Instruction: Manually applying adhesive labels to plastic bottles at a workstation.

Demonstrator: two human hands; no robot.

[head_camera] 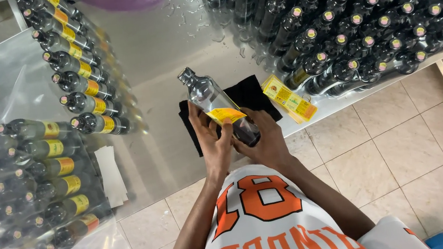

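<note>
Both my hands hold one dark glass bottle [207, 93] with a silver cap, tilted with its neck pointing away from me. My left hand [212, 138] presses a yellow and orange label [225, 115] onto its side. My right hand [264, 139] grips the bottle's base from below. The bottle hovers over a black cloth [251, 93] lying on the shiny metal table [158, 53]. A small stack of yellow labels [288, 97] lies just right of the cloth.
Several unlabelled capped bottles [366, 8] stand packed at the table's right. A row of labelled bottles [82, 83] lies at the left, and more lie in a clear plastic bag [25, 190]. White paper strips [109, 173] sit near the table edge. Tiled floor [407, 145] is below.
</note>
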